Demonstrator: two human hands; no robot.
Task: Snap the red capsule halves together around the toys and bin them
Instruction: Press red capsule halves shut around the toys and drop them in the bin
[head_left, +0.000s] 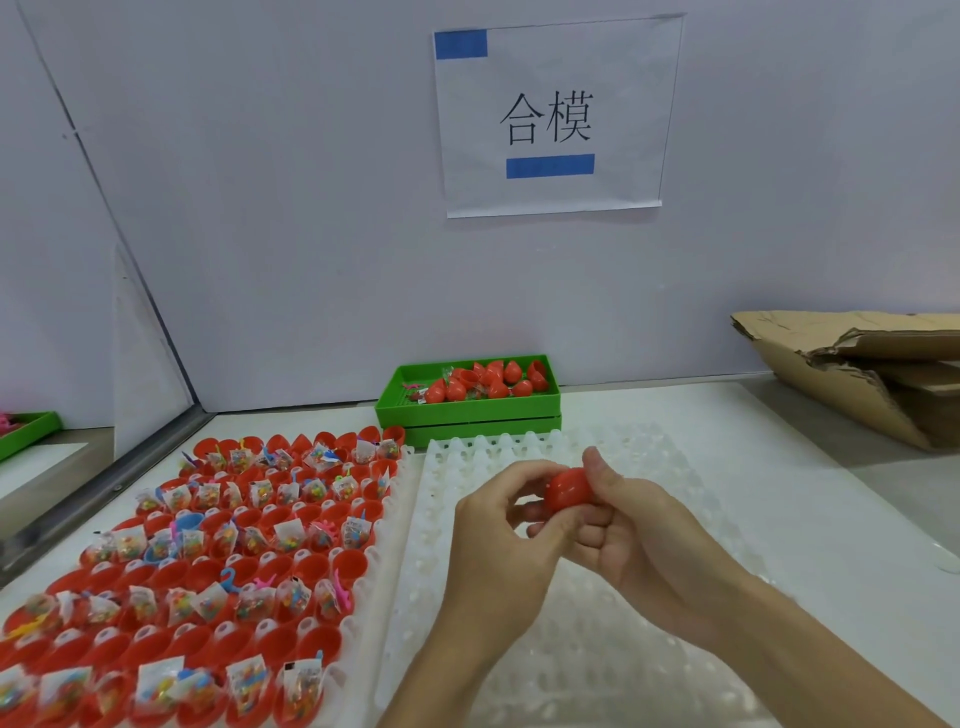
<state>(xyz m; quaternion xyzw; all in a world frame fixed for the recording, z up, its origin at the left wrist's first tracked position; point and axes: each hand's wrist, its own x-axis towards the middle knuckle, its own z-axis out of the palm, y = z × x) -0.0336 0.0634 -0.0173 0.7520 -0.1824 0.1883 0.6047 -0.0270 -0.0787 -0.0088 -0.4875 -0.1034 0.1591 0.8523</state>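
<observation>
White paper sign (556, 117) on the wall, black characters 合模, blue tape strips above and below

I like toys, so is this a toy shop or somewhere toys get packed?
Probably a packing bench, not a shop. A tray holds rows of red capsule halves with bagged toys, closed capsules pile in a green bin, and both hands press one capsule shut.

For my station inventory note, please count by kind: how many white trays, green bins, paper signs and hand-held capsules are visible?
white trays: 2, the filled one and the one under the hands
green bins: 3, two stacked at the back and one far left
paper sign: 1
red capsule, held by left hand and right hand: 1
Total: 7
</observation>
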